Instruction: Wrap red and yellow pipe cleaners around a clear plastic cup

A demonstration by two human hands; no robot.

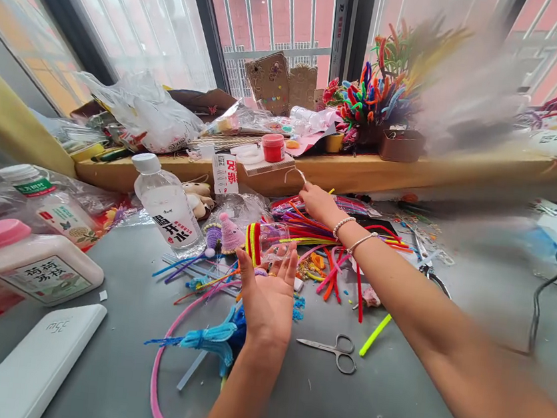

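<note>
My right hand (317, 202) reaches up into the middle of the frame, fingers pinched on a thin pale wire (296, 173) that loops up toward the wooden sill (363, 168); below it lies the heap of pipe cleaners (316, 230), red, orange and pink, fanned across the grey table (388, 396). These strike me as very light and fuzzy, soft on the outside with a bendable wire core, so they should kink wherever I squeeze; I judge it best to take one near an end and draw it out lengthwise, since the pile looks tangled. My left hand (268, 298) sits lower, near the center, palm up and fingers spread wide, and a small red-and-yellow striped coil (253, 242) stands just at its fingertips; I cannot tell whether it rests on them or on the table behind. My right forearm stretches long from the lower right corner, two bracelets at the wrist. Small scissors (337, 351) lie between my arms, and a long pink stem (160, 363) curves left of my left wrist.
</note>
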